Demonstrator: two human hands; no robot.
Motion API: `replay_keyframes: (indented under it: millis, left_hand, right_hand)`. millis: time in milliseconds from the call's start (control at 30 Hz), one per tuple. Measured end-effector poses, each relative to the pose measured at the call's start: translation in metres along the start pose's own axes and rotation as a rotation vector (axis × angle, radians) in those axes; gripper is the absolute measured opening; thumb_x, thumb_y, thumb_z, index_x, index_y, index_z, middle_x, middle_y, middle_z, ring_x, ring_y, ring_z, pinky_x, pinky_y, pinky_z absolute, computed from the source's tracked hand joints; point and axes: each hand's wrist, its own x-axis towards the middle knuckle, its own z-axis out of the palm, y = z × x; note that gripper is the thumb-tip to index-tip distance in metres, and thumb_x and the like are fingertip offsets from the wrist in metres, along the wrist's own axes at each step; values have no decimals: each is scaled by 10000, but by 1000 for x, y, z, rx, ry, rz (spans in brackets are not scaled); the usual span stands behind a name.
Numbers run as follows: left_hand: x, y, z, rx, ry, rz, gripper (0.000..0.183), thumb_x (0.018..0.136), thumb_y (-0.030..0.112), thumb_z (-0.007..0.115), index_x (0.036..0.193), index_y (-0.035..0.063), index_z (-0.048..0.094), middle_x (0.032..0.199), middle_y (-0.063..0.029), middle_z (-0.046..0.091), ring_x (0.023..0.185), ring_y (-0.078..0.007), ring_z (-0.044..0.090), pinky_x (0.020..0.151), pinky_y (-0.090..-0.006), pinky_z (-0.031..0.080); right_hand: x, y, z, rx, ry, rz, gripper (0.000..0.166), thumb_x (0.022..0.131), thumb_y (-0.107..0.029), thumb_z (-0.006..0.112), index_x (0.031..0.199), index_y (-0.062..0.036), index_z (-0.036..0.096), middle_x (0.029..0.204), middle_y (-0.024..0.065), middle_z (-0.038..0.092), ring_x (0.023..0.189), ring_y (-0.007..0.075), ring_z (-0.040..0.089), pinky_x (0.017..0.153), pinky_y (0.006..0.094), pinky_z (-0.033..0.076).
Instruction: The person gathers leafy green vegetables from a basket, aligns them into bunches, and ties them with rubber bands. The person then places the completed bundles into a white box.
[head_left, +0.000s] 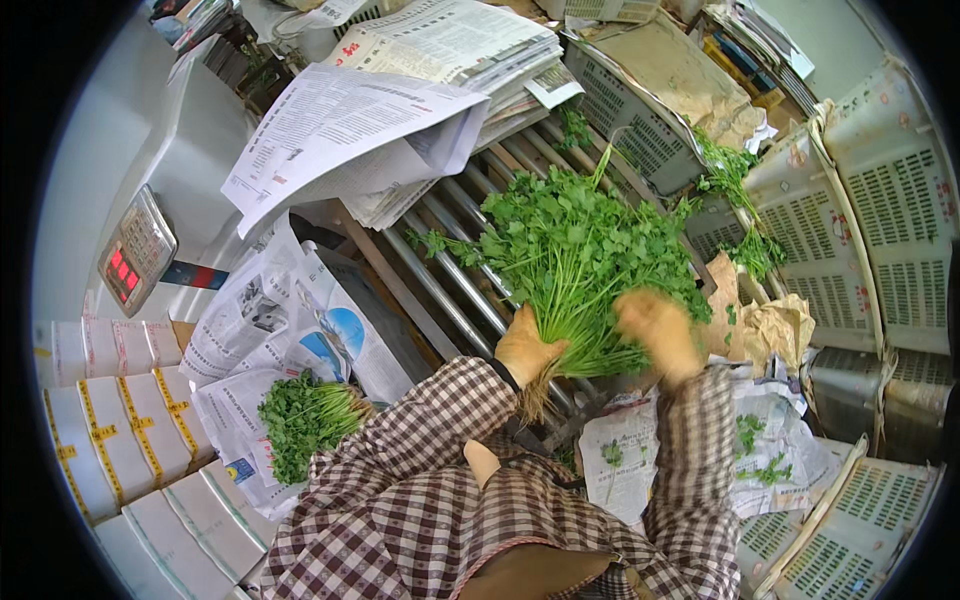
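My left hand (527, 349) is closed around the stems of a large bunch of leafy green herbs (577, 247), probably cilantro, just above its brown roots. The leaves spread away from me over a metal roller conveyor (442, 270). At the bunch's right side is my right hand (654, 330), blurred by motion; its fingers cannot be made out, nor whether they hold any stems. A smaller bunch of the same herbs (309, 426) lies on newspaper to the left of my left forearm.
Stacked newspapers (450, 45) lie across the rollers' far end. A scale with a lit red display (139, 251) stands at left, above taped white foam boxes (112, 435). Slotted plastic crates (817, 255) line the right side. Crumpled brown paper (776, 326) lies near them.
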Motion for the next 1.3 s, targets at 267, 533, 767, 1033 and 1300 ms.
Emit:
replay_keyframes:
  millis: [267,533,767,1033,1300]
  left_hand:
    - [1,12,-4,58,-97,-67,948,798,465,665,1409,-97,208,1387,-284,368,1276,-375,400,1056,-366,368]
    - [-4,-9,7,52,25,-30,819,772,424,698,1286,-108,347,1185,-256,469,1094,-377,510,942,-398,436]
    - [-1,1,1,43,29,-11,840,781,420,697,1325,-97,321,1240,-265,466,1164,-358,490,1014,-388,401]
    - [9,-15,-4,-343,-139,16,975,757,369,774,1400,-94,206,1347,-254,415,1255,-329,434,1090,-336,336]
    - [53,-15,-55,-349,-683,-113,1154,682,709,677,1385,-120,291,1430,-359,276,1367,-409,279,1142,-429,219]
  right_hand:
    - [217,-46,-49,-509,410,99,799,849,-489,599,1454,-75,283,1376,207,458,1229,332,489,1018,403,408]
    - [326,0,-45,-481,423,-126,313,834,-329,597,1048,-113,674,1054,180,655,1000,331,624,905,415,472]
    - [308,-6,-277,-401,1018,-215,511,831,-531,577,1086,-98,670,945,175,683,897,324,648,802,440,490]
    - [57,53,-175,-13,266,-295,584,893,-490,556,1252,-30,577,1171,132,637,1028,209,611,896,293,457]
    - [-67,132,25,486,89,374,805,876,-620,515,1330,39,422,1127,185,607,833,218,650,734,312,521]
